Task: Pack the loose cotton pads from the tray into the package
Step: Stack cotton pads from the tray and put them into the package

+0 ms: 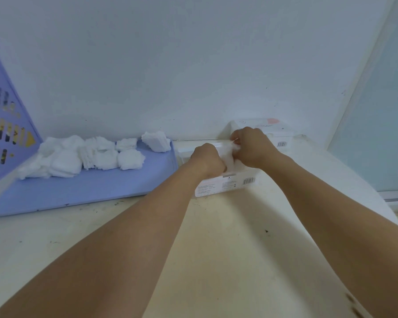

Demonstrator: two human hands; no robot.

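Observation:
A lilac tray [78,191] lies at the left of the table, with several heaps of loose white cotton pads [90,154] along its far side. To its right stands the white package [228,183] with barcode labels on its front. Both hands are on top of it. My left hand [207,159] is closed at the package's opening. My right hand [251,145] pinches a bunch of white cotton pads [230,154] that sits between the two hands, partly inside the package. The opening itself is hidden by the hands.
A second white package [278,134] stands behind, against the wall. A lilac perforated basket [2,125] leans at the far left. The cream table [228,249] curves away at the right, next to a frosted glass panel [377,111].

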